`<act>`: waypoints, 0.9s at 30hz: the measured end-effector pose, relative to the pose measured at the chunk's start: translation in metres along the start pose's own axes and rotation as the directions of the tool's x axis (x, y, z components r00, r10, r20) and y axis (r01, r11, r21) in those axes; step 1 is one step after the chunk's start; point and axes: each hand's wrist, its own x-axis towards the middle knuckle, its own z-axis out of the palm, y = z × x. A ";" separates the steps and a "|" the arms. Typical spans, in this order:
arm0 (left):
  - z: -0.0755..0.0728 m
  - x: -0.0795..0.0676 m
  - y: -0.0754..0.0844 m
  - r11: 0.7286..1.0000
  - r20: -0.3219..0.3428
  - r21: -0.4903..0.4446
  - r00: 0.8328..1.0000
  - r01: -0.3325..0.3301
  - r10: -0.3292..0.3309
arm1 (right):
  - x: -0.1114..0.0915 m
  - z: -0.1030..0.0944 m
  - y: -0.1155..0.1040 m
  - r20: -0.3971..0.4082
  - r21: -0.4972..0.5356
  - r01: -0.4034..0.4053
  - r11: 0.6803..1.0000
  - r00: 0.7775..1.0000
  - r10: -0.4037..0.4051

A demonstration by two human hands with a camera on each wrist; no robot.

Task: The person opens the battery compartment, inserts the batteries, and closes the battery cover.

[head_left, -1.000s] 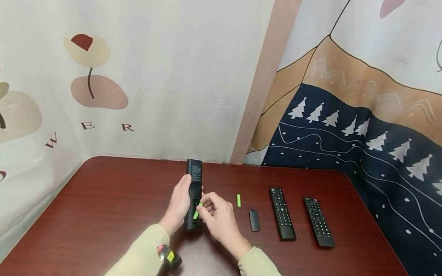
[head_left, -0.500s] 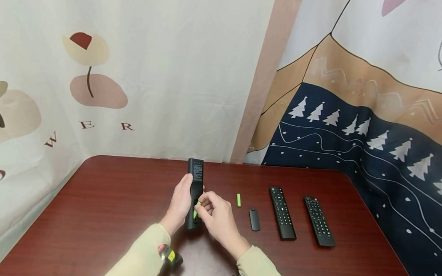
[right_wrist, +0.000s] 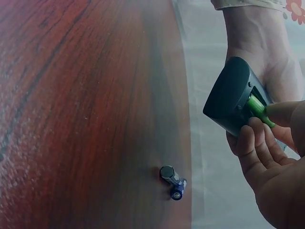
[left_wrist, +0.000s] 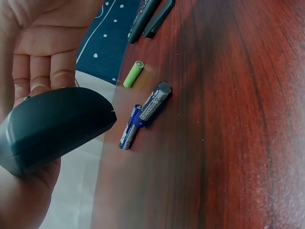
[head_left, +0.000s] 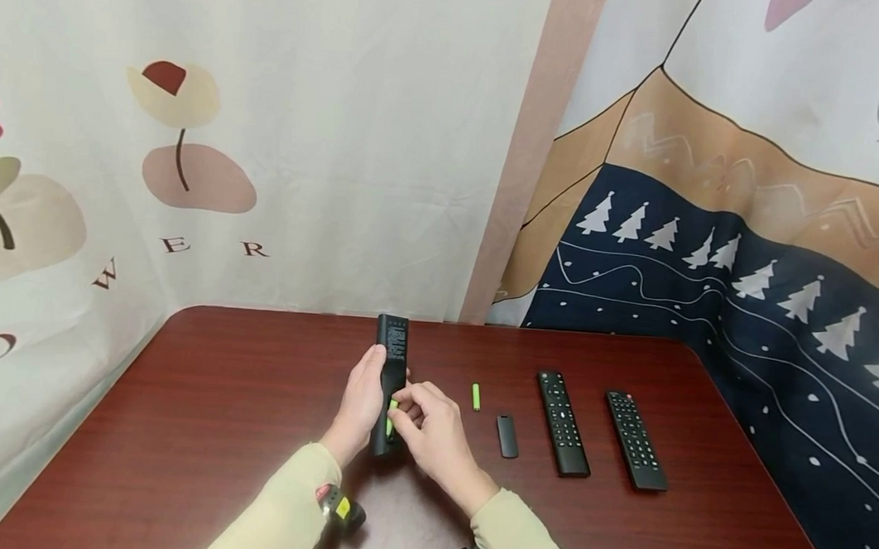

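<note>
My left hand (head_left: 358,404) grips a black remote control (head_left: 395,357), its back turned up and its battery bay uncovered. Between the thumb and fingers of my right hand (head_left: 437,436) is a green battery (right_wrist: 258,108), which sits partly in that bay. The pinching fingertips hide some of it. A second green battery (head_left: 476,397) lies on the table to the right, close to a small black battery cover (head_left: 506,437). Two blue-and-silver batteries, one thicker (left_wrist: 156,102) and one thinner (left_wrist: 128,132), lie against each other on the table; the hands and remote hide them in the head view.
Two more black remotes, a nearer one (head_left: 563,424) and a farther one (head_left: 635,441), lie button side up at the right of the dark red table (head_left: 200,428). Printed curtains (head_left: 355,179) hang directly behind the table's far edge.
The green battery in my right hand has swung from a slant to nearly in line with the remote and sits further into the bay. My left hand keeps its hold, drifting slightly right.
</note>
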 end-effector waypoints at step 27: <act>0.001 -0.001 0.004 0.993 0.011 -0.104 0.998 0.059 -0.058 | -0.006 0.001 -0.006 -0.065 -0.131 0.136 0.982 0.987 -0.146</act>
